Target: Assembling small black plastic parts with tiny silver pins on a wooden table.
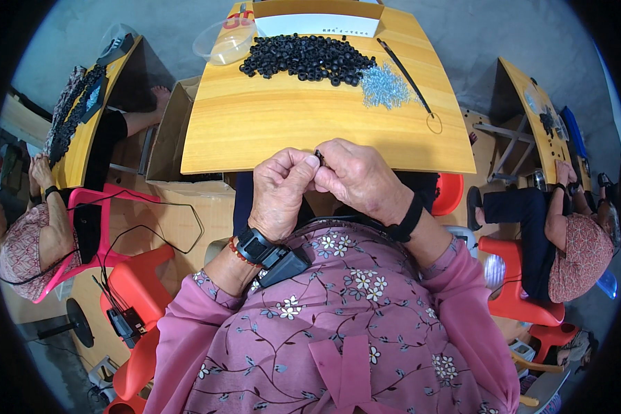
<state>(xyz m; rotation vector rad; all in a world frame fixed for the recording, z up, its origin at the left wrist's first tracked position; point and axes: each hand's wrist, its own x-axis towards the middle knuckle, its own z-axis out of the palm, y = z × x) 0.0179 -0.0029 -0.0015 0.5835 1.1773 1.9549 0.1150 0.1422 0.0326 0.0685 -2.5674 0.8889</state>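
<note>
A yellow table (269, 131) is spreading before you. By its near edge, your left hand (281, 185) and right hand (361, 176) are meeting, fingertips pinching a small, mostly hidden black piece (318, 156); it's probably handling light and stiff, suiting a hold by its sides. Toward the table's far edge, black beads (303, 58) are lying beside bluish bits (385, 86).

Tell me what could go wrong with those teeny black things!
The tiny dark piece between the fingers of both hands might slip and fall, because they're at the near edge of the table. The pale blue bits sit right against the black pieces, so a bump could mix them. The clear bowl, by the table's left edge, might get knocked off.
</note>
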